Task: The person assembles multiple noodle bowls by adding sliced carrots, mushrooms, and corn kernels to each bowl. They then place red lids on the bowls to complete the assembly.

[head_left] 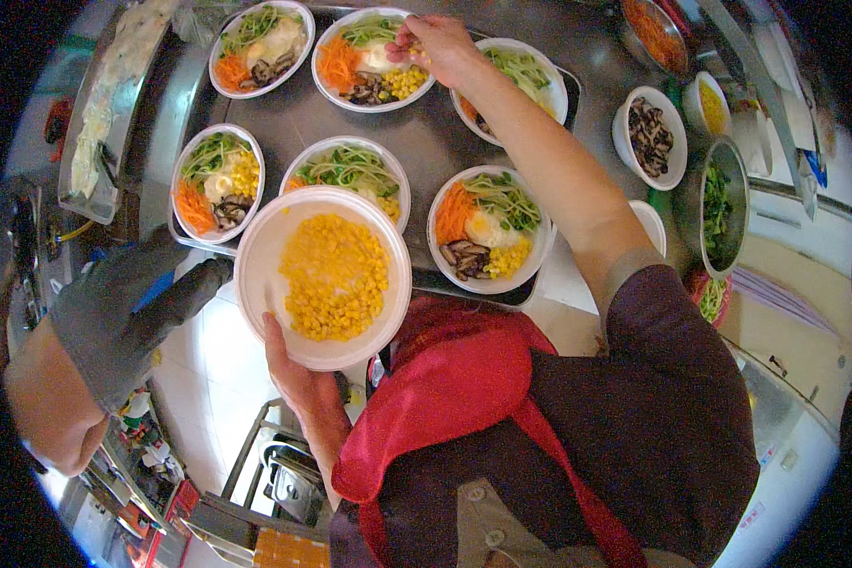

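My left hand (298, 374) grips a large white bowl (260, 251) from below, thumb on its wall; yellow corn (336, 284) lies inside. My right hand (433, 47) reaches over the far middle bowl (374, 108), fingertips pinched around a few corn kernels. That bowl contains shredded carrot (337, 63), sprouts, sliced mushrooms, corn and a pale, egg-like topping. My right forearm crosses above the far right bowl (560, 99) and hides part of it. The near middle bowl (404, 194) is partly covered by the corn bowl.
Similar filled bowls sit far left (241, 95), near left (204, 237) and near right (488, 286) on a metal tray (293, 109). Containers of mushrooms (650, 137), greens (717, 213) and carrot (655, 38) stand right. Another person's dark-gloved hand (128, 317) is at left.
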`<state>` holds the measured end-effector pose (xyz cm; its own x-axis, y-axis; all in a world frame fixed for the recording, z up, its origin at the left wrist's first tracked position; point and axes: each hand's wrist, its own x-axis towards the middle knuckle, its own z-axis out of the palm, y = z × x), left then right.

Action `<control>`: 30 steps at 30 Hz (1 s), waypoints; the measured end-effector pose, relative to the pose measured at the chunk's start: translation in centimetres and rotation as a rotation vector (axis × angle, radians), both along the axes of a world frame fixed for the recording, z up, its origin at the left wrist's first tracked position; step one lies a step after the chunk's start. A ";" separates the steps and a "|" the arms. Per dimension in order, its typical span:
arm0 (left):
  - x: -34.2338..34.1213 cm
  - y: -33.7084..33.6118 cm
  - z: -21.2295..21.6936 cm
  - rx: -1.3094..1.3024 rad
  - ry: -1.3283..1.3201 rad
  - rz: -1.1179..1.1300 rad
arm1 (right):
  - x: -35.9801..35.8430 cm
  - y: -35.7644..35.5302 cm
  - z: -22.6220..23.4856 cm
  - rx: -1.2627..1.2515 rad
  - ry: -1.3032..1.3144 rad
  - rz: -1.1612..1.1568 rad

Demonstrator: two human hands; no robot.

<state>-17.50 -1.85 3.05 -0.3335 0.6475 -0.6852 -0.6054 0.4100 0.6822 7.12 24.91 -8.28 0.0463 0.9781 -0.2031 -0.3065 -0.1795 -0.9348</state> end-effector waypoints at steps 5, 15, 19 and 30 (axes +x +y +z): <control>-0.6 -0.3 -0.3 0.024 -0.028 -0.011 | 1.0 -0.2 0.6 -0.074 0.142 0.041; -0.8 -0.5 -0.9 0.029 -0.030 -0.049 | -2.6 -2.4 1.6 0.018 -0.621 0.377; -0.8 -0.5 -0.7 0.017 -0.022 -0.044 | -0.9 -1.5 1.4 0.017 -0.535 0.281; -1.0 -0.9 -0.3 -0.022 -0.039 -0.025 | 1.1 1.6 0.2 0.370 -0.447 0.216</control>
<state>-18.52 -2.71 2.71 -0.2901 0.6403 -0.7112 -0.6204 0.4400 0.6492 8.27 26.51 -8.04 -0.1585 0.9768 0.1443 0.1366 0.1664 -0.9765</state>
